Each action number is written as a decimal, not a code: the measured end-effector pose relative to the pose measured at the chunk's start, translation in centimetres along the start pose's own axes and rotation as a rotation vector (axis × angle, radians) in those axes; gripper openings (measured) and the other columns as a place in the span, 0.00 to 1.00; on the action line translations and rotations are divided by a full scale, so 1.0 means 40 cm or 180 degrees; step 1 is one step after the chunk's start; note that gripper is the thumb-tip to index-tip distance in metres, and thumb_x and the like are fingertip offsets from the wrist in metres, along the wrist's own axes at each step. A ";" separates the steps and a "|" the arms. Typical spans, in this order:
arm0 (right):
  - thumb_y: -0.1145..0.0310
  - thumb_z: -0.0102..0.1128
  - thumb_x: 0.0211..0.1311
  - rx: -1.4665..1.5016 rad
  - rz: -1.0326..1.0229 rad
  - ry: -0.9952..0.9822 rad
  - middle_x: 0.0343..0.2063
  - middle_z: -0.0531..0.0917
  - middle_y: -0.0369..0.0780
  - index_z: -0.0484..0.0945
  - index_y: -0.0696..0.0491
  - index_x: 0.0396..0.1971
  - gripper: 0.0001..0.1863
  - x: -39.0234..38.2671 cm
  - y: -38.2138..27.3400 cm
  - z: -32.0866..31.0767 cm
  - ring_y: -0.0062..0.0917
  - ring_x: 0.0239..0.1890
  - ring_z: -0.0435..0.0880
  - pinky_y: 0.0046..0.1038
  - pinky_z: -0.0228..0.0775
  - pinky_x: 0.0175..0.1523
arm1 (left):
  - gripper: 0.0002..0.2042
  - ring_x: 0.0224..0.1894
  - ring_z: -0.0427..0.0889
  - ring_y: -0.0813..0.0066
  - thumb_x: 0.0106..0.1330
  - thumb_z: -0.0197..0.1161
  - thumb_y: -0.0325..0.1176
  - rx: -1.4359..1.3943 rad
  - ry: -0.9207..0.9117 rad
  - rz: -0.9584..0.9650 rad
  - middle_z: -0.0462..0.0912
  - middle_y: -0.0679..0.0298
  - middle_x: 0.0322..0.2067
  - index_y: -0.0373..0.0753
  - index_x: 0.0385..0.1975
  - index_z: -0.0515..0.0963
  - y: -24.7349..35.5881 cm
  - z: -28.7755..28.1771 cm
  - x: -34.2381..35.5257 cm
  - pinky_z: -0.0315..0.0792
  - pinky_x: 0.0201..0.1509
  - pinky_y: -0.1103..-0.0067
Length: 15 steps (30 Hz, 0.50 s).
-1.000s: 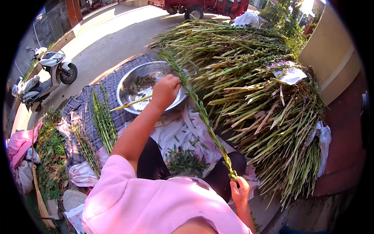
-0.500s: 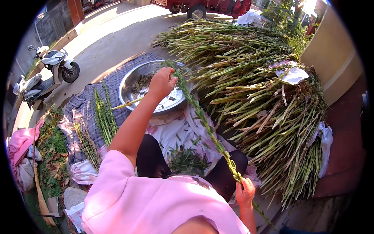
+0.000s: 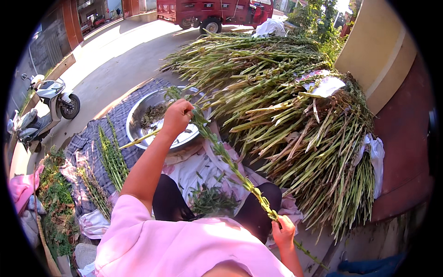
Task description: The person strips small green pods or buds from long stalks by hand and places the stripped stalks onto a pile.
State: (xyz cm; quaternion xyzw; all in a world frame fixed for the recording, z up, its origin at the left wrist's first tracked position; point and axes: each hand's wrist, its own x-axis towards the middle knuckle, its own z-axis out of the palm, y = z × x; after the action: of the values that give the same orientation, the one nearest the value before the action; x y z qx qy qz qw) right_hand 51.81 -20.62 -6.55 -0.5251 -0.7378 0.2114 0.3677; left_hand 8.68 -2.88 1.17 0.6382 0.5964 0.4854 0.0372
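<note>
A long green sesame stalk (image 3: 227,160), lined with pods, slants from the metal basin down to my right side. My left hand (image 3: 177,116) is closed on it near its leafy tip, over the near part of the basin (image 3: 132,115). Lower down, the fingers of my right hand (image 3: 284,230) are wrapped round the same stalk, and its thin end sticks out past them. Dry plant bits (image 3: 153,115) lie in the basin. Between my knees a heap of green leaves (image 3: 213,199) rests on a pale cloth (image 3: 182,171).
A large pile of cut stalks (image 3: 295,124) fills the right side. To the left, stalk bundles (image 3: 110,154) lie on a checked cloth (image 3: 99,122). A pale stick (image 3: 140,139) leans at the basin. Beyond stand a scooter (image 3: 53,99) and a red cargo vehicle (image 3: 217,11).
The view has turned a little, so the surroundings sit farther left and lower. Both hands still hold the stalk; its leafy tip now bends over to the left beyond my left hand.
</note>
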 end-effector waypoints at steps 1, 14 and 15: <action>0.81 0.56 0.42 0.0021 0.0034 -0.0045 0.17 0.69 0.40 0.73 0.59 0.26 0.07 0.000 -0.004 -0.004 0.30 0.19 0.69 0.25 0.60 0.25 | 0.05 0.28 0.76 0.65 0.47 0.59 0.21 -0.0122 0.0086 -0.0060 0.74 0.60 0.25 0.35 0.25 0.74 -0.002 -0.002 -0.011 0.69 0.31 0.76; 0.82 0.56 0.42 -0.0017 -0.0217 -0.0131 0.16 0.69 0.40 0.74 0.59 0.25 0.07 0.020 -0.004 -0.017 0.29 0.18 0.68 0.25 0.59 0.24 | 0.03 0.24 0.71 0.82 0.54 0.57 0.20 -0.0778 0.1229 -0.0262 0.75 0.65 0.25 0.34 0.26 0.73 -0.079 -0.044 -0.137 0.66 0.28 0.85; 0.82 0.55 0.42 -0.0020 -0.0175 -0.0141 0.17 0.69 0.40 0.74 0.59 0.26 0.07 0.019 -0.006 -0.021 0.29 0.18 0.68 0.24 0.59 0.24 | 0.02 0.24 0.70 0.84 0.55 0.57 0.21 -0.0957 0.1339 -0.0505 0.75 0.67 0.24 0.34 0.27 0.74 -0.104 -0.068 -0.121 0.66 0.29 0.86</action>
State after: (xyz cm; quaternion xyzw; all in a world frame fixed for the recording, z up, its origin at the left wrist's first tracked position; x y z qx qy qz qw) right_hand 52.17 -20.08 -5.59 -0.5009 -0.7606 0.2104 0.3554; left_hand 4.75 -6.97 -2.79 0.4619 0.5604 0.6860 0.0447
